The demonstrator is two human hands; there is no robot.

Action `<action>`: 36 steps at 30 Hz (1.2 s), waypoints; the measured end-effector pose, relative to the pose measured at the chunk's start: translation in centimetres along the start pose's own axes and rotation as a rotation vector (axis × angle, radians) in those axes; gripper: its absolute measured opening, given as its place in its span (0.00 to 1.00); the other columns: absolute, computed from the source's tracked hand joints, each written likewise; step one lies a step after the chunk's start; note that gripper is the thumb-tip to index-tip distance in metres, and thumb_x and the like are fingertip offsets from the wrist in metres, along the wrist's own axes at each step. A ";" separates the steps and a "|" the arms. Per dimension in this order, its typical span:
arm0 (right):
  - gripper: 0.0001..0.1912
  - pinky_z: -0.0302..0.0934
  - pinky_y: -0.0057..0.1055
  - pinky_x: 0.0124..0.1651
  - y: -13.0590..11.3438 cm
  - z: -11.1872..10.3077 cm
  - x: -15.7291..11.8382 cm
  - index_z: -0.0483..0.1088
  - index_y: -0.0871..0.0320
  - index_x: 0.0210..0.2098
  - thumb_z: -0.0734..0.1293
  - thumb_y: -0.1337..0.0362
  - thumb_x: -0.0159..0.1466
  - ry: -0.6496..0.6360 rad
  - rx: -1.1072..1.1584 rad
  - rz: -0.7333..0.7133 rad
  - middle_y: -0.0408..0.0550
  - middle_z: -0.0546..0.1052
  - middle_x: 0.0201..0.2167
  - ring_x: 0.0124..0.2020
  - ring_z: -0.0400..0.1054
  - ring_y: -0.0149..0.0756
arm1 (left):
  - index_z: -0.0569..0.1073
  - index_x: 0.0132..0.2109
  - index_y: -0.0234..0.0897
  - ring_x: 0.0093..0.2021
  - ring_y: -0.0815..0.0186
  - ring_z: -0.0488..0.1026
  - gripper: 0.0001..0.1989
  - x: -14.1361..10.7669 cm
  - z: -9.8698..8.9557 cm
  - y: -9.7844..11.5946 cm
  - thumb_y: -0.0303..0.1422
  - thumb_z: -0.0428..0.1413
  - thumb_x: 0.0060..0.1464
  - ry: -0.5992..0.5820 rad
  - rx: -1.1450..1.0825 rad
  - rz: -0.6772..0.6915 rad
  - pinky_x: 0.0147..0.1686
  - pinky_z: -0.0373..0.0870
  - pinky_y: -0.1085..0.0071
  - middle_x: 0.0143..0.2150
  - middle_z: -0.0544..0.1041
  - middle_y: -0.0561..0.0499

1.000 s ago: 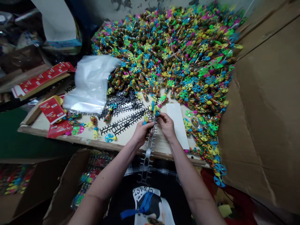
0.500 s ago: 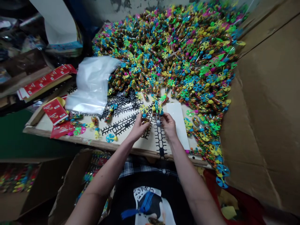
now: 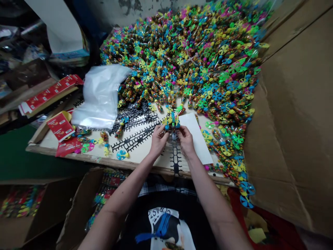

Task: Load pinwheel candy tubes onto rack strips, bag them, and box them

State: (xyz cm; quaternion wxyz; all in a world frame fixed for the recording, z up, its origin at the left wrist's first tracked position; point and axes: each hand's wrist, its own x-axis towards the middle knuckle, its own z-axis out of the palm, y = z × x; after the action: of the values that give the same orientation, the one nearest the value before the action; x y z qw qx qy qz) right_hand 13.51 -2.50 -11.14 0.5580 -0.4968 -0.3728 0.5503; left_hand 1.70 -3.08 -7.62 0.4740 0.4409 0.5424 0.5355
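Both my hands meet at the middle of the board, holding a small cluster of blue and yellow pinwheel candy tubes [image 3: 171, 122] at the top of a black plastic comb-like strip [image 3: 176, 159]. My left hand [image 3: 159, 140] and my right hand [image 3: 186, 140] pinch the strip and tubes from either side. The strip's lower length lies on the board toward me. Just right of my right hand is a white card [image 3: 197, 139]. Beyond my hands spreads a large heap of clear candy-filled tubes with coloured pinwheels [image 3: 182, 59].
More black strips [image 3: 135, 139] lie left of my hands, beside a crumpled clear plastic bag [image 3: 100, 97] and red printed cards [image 3: 61, 126]. A cardboard flap [image 3: 286, 121] walls the right side. An open carton of packaged strips [image 3: 111, 184] sits below the board's front edge.
My hands have moved farther up the board and closer together. The black strip, which hung past the board's front edge a second ago, now lies on the board.
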 end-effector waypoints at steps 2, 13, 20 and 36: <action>0.21 0.63 0.27 0.31 0.0 0.0 0.0 0.68 0.54 0.37 0.70 0.48 0.50 0.009 0.000 0.016 0.44 0.75 0.34 0.33 0.67 0.33 | 0.76 0.41 0.39 0.42 0.68 0.72 0.14 0.1 -0.2 0.2 0.26 0.57 0.43 0.000 -0.035 -0.042 0.41 0.69 0.74 0.39 0.75 0.52; 0.22 0.63 0.28 0.34 -0.4 0.4 -0.2 0.68 0.55 0.36 0.71 0.47 0.48 0.029 0.056 -0.007 0.44 0.75 0.34 0.32 0.67 0.33 | 0.68 0.34 0.38 0.38 0.69 0.75 0.11 0.3 -0.2 0.2 0.27 0.60 0.42 -0.085 -0.196 -0.126 0.41 0.70 0.73 0.34 0.77 0.52; 0.16 0.65 0.32 0.38 0.1 0.2 -0.3 0.68 0.55 0.34 0.69 0.52 0.51 -0.007 -0.039 -0.058 0.43 0.75 0.30 0.33 0.68 0.35 | 0.68 0.32 0.38 0.35 0.70 0.73 0.09 0.1 0.1 -0.3 0.27 0.60 0.40 -0.041 -0.193 -0.121 0.39 0.69 0.73 0.32 0.76 0.54; 0.12 0.64 0.41 0.45 -5.5 -5.9 2.1 0.74 0.57 0.39 0.61 0.64 0.60 0.199 -0.928 -0.355 0.54 0.77 0.38 0.39 0.70 0.43 | 0.72 0.33 0.37 0.38 0.67 0.73 0.09 0.5 -1.5 -0.8 0.31 0.61 0.41 -0.085 -0.109 -0.106 0.46 0.68 0.68 0.33 0.76 0.52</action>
State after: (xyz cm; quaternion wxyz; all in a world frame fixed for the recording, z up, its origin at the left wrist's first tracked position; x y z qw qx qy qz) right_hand 20.75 -0.78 -7.45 0.3962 -0.6715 -0.6017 0.1734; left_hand 0.12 -2.83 -8.46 0.5476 0.4074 0.5145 0.5191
